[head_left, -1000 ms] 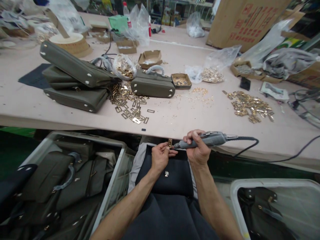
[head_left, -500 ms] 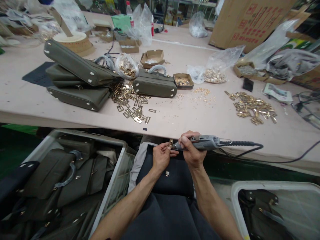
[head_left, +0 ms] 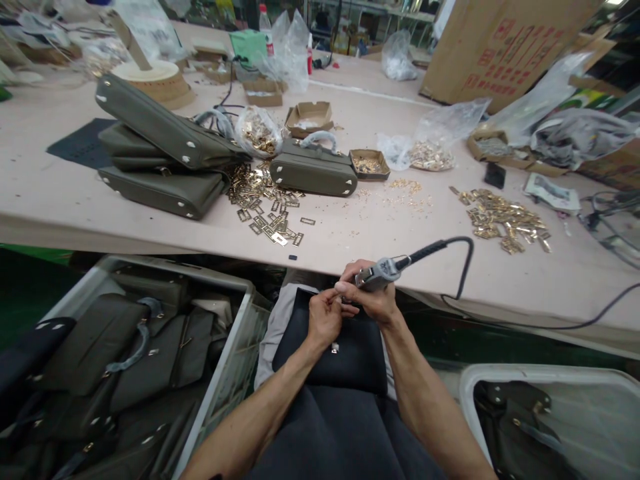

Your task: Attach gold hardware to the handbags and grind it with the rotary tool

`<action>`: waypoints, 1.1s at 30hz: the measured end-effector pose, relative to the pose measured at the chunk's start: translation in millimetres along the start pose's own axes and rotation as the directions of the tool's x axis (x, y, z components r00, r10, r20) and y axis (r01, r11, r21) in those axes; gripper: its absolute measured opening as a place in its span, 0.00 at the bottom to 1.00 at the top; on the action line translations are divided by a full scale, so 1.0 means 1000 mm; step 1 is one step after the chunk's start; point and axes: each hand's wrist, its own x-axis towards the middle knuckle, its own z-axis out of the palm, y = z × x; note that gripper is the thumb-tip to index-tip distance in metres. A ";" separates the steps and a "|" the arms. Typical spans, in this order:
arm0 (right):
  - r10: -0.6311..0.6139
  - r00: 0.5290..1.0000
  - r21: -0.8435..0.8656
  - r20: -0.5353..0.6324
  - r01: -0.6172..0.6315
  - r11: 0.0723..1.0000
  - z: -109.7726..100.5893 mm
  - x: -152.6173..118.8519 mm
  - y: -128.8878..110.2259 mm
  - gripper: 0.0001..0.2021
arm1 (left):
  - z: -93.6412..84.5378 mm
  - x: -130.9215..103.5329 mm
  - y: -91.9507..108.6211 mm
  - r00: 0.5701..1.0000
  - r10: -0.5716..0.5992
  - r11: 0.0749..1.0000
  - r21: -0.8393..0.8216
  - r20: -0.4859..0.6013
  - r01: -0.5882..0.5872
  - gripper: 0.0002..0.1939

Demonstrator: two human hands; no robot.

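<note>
Taking our hands as the clock's centre, we are seeing the pale table (head_left: 390, 240) spreading across twelve o'clock and a bag-filled crate (head_left: 239, 353) standing at eight. Our left forearm (head_left: 265, 407) and right forearm (head_left: 430, 393) are slanting inward from seven and five. The black bag (head_left: 363, 360) is lying across our lap at six. Our right hand (head_left: 376, 303) is turning inward, firmly gripping the grey power tool (head_left: 381, 274), whose rear is tilting toward two. Our left hand (head_left: 324, 321) is bunching its fingertips beside the right's; the right is hiding whatever lies between them, leaving us unable to tell that grip. The bag's silvery clasp (head_left: 335, 347) is sitting at six.
</note>
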 end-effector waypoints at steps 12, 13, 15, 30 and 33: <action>-0.008 0.999 0.280 0.052 -0.007 0.960 -0.022 0.002 -0.003 0.10 | 0.002 -0.003 -0.003 0.999 -0.035 0.998 -0.045 -0.013 0.034 0.26; -0.004 1.000 0.319 0.009 0.001 0.948 -0.025 0.002 -0.004 0.11 | 0.003 -0.003 -0.004 0.999 -0.037 0.999 -0.038 -0.021 0.036 0.25; 0.001 0.996 0.352 -0.087 0.030 0.936 -0.025 0.001 -0.004 0.12 | 0.006 -0.003 -0.008 0.999 -0.028 1.000 -0.005 -0.043 0.028 0.23; 0.095 0.434 0.226 -0.896 0.260 0.939 -0.076 0.029 -0.033 0.17 | 0.003 -0.003 -0.013 0.997 0.001 0.999 0.038 -0.073 0.002 0.18; 0.168 0.368 0.260 -0.914 0.217 0.941 -0.125 0.040 -0.011 0.17 | 0.004 -0.002 -0.013 0.997 0.006 0.999 0.047 -0.073 -0.003 0.20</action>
